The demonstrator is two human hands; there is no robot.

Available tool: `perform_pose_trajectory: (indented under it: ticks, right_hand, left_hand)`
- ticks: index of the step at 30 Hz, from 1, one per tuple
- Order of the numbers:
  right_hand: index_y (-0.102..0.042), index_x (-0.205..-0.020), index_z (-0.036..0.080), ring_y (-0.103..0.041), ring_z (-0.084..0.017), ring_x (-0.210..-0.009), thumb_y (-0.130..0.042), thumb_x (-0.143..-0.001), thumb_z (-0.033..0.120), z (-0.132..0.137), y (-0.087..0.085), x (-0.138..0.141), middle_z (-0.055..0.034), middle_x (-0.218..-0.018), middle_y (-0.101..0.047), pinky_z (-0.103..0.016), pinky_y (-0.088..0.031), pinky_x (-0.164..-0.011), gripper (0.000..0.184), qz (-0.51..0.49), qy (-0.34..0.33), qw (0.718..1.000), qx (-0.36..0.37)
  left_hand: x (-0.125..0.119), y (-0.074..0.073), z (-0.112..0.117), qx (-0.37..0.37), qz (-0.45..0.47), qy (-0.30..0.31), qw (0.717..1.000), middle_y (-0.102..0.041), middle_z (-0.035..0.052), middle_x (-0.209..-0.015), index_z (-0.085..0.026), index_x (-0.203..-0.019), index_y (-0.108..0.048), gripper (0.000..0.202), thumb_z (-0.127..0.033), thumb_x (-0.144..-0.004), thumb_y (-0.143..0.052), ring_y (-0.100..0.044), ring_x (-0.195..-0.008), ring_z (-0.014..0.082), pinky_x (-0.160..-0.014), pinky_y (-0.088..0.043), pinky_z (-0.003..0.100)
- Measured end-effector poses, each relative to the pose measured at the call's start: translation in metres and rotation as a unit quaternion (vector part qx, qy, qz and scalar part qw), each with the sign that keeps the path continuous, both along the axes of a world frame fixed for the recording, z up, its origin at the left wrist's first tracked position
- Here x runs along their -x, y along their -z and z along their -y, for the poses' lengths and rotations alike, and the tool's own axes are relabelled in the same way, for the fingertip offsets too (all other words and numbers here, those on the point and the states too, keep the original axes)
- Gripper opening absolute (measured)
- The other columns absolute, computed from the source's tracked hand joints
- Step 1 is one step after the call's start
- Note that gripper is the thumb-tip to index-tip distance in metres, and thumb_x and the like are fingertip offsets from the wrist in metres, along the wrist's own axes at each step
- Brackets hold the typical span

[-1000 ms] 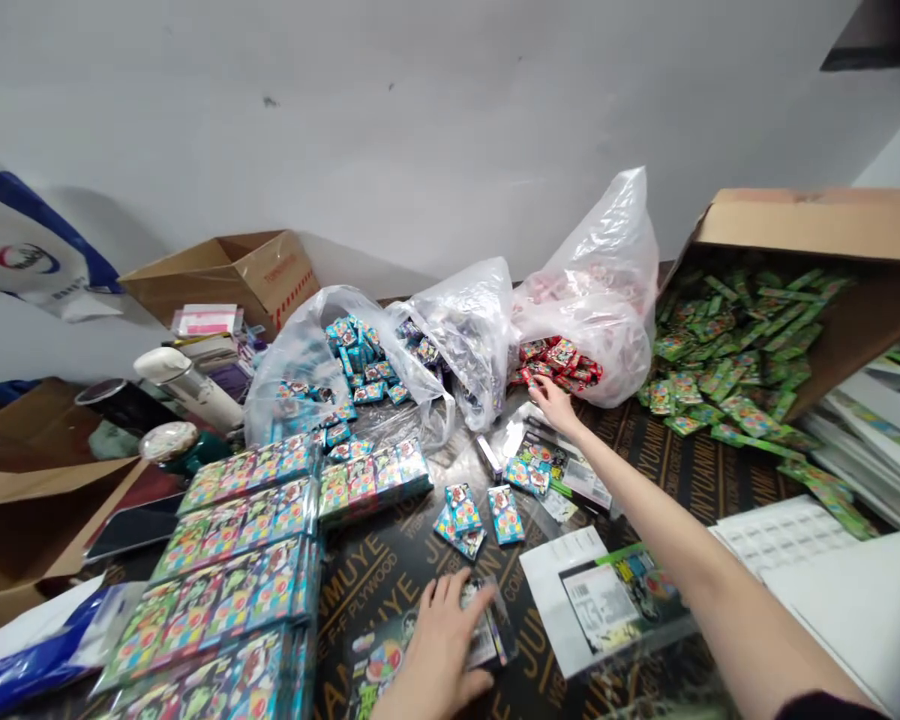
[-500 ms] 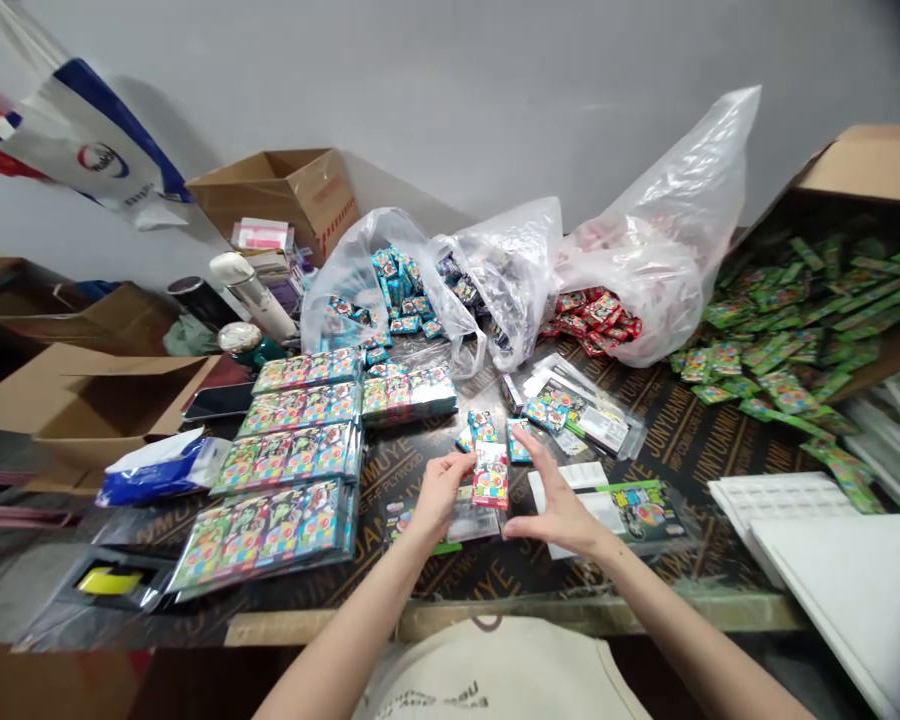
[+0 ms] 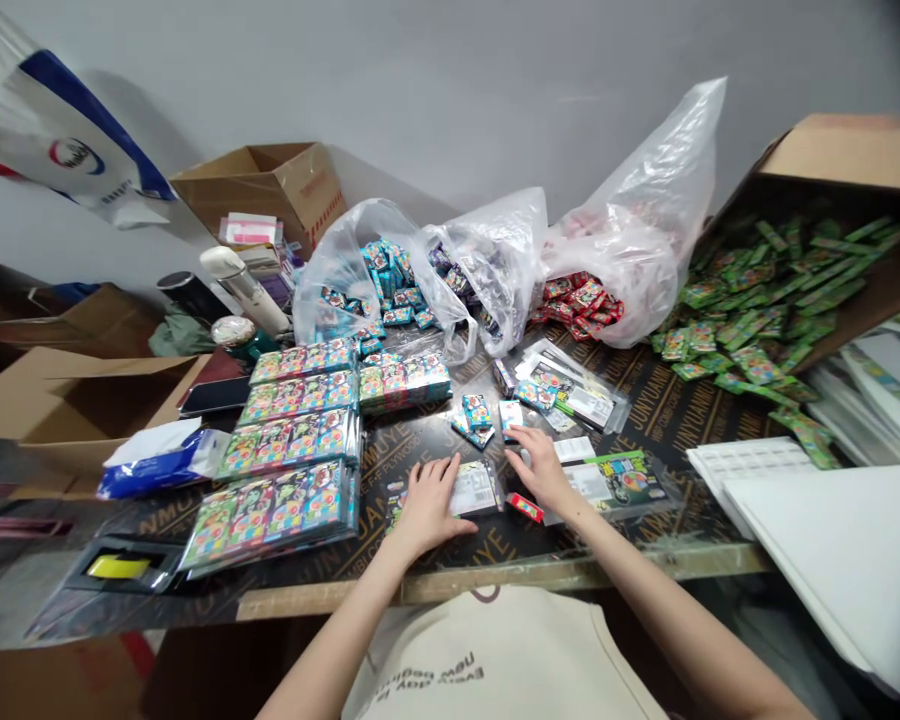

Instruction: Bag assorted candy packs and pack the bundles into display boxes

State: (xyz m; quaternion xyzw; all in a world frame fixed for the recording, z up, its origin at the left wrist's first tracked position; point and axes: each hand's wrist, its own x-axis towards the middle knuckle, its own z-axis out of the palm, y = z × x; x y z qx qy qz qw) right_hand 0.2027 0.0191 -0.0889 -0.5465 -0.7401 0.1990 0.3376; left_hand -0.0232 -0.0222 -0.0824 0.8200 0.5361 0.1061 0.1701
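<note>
My left hand (image 3: 429, 508) lies with fingers spread over a clear plastic packet (image 3: 474, 488) with a printed white label, and holds nothing. My right hand (image 3: 546, 478) has its thumb and fingers apart. Its fingertips are at the near end of a small blue-and-white box (image 3: 510, 416); whether they touch it I cannot tell. Below the right palm a small red box (image 3: 525, 507) lies on the table. Two small blue boxes (image 3: 475, 411) rest one partly over the other just left of the blue-and-white box.
Stacks of filled packs (image 3: 277, 510) stand at left. Plastic bags hold blue boxes (image 3: 390, 270), dark boxes (image 3: 457, 280) and red boxes (image 3: 585, 297) at the back. Green packets (image 3: 750, 300) spill from a carton at right. More clear packets (image 3: 622, 480) and white sheets (image 3: 802, 540) lie rightward.
The red box has left my left hand and now lies on the table by my right palm. My left hand has opened and come down on the packet; my right hand has moved slightly forward.
</note>
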Motion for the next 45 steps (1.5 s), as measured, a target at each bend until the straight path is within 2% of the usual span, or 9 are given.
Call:
perform_pose_trajectory:
  ticks: [5,14,17,20,26,30,35,41,45]
  right_hand:
    - [-0.067,-0.087,0.019,-0.060,-0.018,-0.075,-0.048,-0.084,0.032,0.027,-0.001,0.010,-0.0045,-0.081,-0.066,-0.032,-0.047,-0.070,0.023,-0.136,-0.023,0.984,0.115]
    - [-0.065,-0.080,0.021,-0.055,-0.019,-0.082,-0.039,-0.089,0.040,0.035,-0.021,0.029,-0.0039,-0.080,-0.061,-0.034,-0.044,-0.076,0.033,-0.125,-0.066,0.984,0.108]
    - [-0.057,-0.100,0.022,-0.051,-0.022,-0.101,-0.047,-0.084,0.042,0.034,-0.026,0.022,-0.0063,-0.104,-0.059,-0.038,-0.038,-0.088,0.028,-0.105,-0.018,0.993,0.048]
    - [-0.041,-0.124,0.023,-0.040,-0.028,-0.116,-0.062,-0.070,0.048,0.042,-0.026,0.006,-0.0107,-0.125,-0.046,-0.045,-0.030,-0.095,0.063,-0.017,0.021,1.000,0.006]
    - [-0.040,-0.129,0.024,-0.047,-0.030,-0.104,-0.070,-0.056,0.044,0.081,-0.012,-0.002,-0.0109,-0.110,-0.053,-0.048,-0.030,-0.091,0.081,0.139,-0.061,0.986,0.067]
    - [-0.038,-0.129,0.021,-0.050,-0.027,-0.102,-0.062,-0.063,0.031,0.080,-0.011,-0.001,-0.0101,-0.112,-0.054,-0.044,-0.034,-0.091,0.071,0.090,-0.032,0.995,0.036]
    - [-0.032,-0.130,0.020,-0.047,-0.027,-0.107,-0.063,-0.063,0.029,0.047,-0.034,-0.021,-0.0102,-0.119,-0.051,-0.041,-0.037,-0.091,0.074,0.024,0.029,0.998,-0.041]
    - [-0.033,-0.133,0.024,-0.048,-0.030,-0.104,-0.069,-0.063,0.024,0.032,-0.059,-0.022,-0.0097,-0.119,-0.053,-0.044,-0.036,-0.087,0.079,0.176,-0.133,0.975,-0.003]
    - [-0.031,-0.133,0.025,-0.049,-0.027,-0.106,-0.070,-0.062,0.021,0.028,-0.063,-0.017,-0.0084,-0.122,-0.052,-0.041,-0.035,-0.089,0.082,0.169,-0.230,0.958,0.032]
  left_hand:
    - [-0.003,-0.003,0.000,-0.034,0.032,-0.014,0.999,-0.050,0.0103,-0.115,-0.016,-0.129,-0.038,0.084,-0.036,-0.054,-0.069,-0.044,-0.110,0.0275,-0.103,-0.021,0.046]
    - [-0.006,-0.015,-0.002,-0.083,0.111,-0.046,0.989,-0.049,0.0098,-0.115,-0.019,-0.127,-0.039,0.075,-0.032,-0.058,-0.066,-0.045,-0.107,0.0276,-0.095,-0.033,0.042]
    - [-0.006,-0.018,-0.003,-0.087,0.116,-0.065,0.987,-0.050,0.0099,-0.114,-0.019,-0.126,-0.039,0.075,-0.033,-0.058,-0.067,-0.045,-0.107,0.0276,-0.094,-0.034,0.042]
    - [-0.001,-0.019,-0.006,-0.090,0.111,-0.100,0.985,-0.049,0.0093,-0.113,-0.019,-0.125,-0.039,0.075,-0.035,-0.058,-0.068,-0.046,-0.106,0.0270,-0.092,-0.035,0.041]
    - [0.002,-0.020,-0.014,-0.094,0.101,-0.124,0.983,-0.048,0.0085,-0.112,-0.018,-0.125,-0.039,0.074,-0.035,-0.059,-0.069,-0.046,-0.106,0.0262,-0.092,-0.035,0.039]
    - [-0.003,-0.020,-0.019,-0.078,0.082,-0.104,0.988,-0.049,0.0083,-0.113,-0.020,-0.125,-0.039,0.075,-0.035,-0.058,-0.069,-0.045,-0.106,0.0270,-0.092,-0.034,0.040]
    - [-0.004,-0.020,-0.018,-0.019,0.057,-0.019,0.998,-0.049,0.0078,-0.114,-0.021,-0.124,-0.041,0.076,-0.033,-0.054,-0.070,-0.046,-0.105,0.0275,-0.092,-0.033,0.041]
    - [-0.009,-0.027,-0.012,-0.005,0.074,0.030,0.997,-0.049,0.0078,-0.115,-0.020,-0.125,-0.041,0.079,-0.036,-0.053,-0.070,-0.044,-0.108,0.0275,-0.095,-0.031,0.041]
    - [-0.011,-0.033,-0.012,-0.002,0.072,0.060,0.996,-0.050,0.0075,-0.115,-0.019,-0.125,-0.042,0.082,-0.034,-0.051,-0.072,-0.044,-0.107,0.0263,-0.096,-0.031,0.039]
